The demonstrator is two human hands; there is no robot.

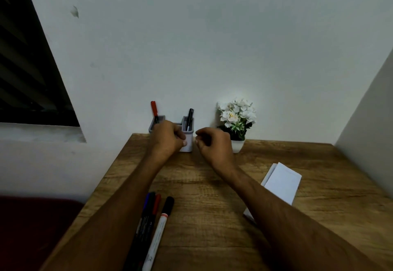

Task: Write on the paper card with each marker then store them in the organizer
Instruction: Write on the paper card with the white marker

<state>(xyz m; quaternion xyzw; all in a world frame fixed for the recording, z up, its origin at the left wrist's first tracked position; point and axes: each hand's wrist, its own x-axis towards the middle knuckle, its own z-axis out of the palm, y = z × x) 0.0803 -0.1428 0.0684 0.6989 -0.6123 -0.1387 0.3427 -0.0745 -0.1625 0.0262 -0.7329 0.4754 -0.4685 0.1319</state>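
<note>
Left grip (170, 136) curls loosely against the front of the grey organizer (188, 144), thumb touching its wall, nothing pinched between the fingers. Behind and left of that grip a red marker (154, 110) stands in the rear compartment; just right of it a black marker (190, 118) stands in the front one. Right grip (212, 143) hangs near the organizer's right side, apart from it, fingers half curled and empty. Right of that grip sits a potted white flower (236, 119), and nearer the person, under the right forearm, lies the paper card (282, 182). Well below the left grip, three more markers (156, 224) lie side by side on the bench (204, 185).

Likely the step is steadying the organizer after a marker went in. Best done by bracing its wall lightly, so the standing markers do not tip. Both forearms reach straight forward, wrists slightly bent down.
</note>
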